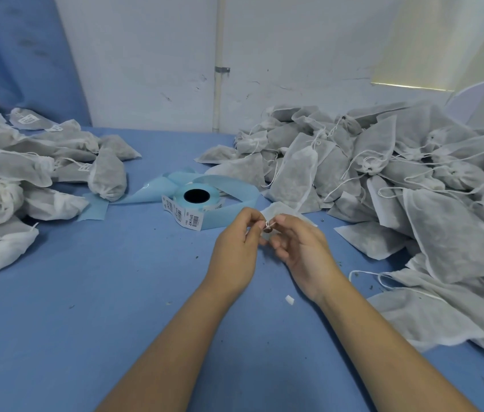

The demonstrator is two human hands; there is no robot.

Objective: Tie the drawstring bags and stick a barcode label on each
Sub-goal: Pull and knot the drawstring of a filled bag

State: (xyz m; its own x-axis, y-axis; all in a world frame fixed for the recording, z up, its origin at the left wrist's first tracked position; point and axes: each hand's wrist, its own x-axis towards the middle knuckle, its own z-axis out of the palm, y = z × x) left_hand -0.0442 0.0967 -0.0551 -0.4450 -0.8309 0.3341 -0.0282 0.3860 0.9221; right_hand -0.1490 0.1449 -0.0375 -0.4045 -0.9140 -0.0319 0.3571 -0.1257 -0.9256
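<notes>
A white drawstring bag [282, 210] lies on the blue table just beyond my hands, mostly hidden by them. My left hand [236, 245] and my right hand [301, 251] meet at its neck, and each pinches the thin white drawstring [269, 224] between thumb and forefinger. A roll of barcode labels [196, 203] on pale blue backing lies a little to the left behind my hands, with a strip of printed labels [184, 217] hanging off its front.
A large heap of grey-white filled bags [398, 179] covers the right side of the table. A smaller pile of bags [21, 173], some bearing labels, lies at the left. Loose blue backing strip [151, 191] trails left. A small white scrap [289, 300] lies near my right wrist.
</notes>
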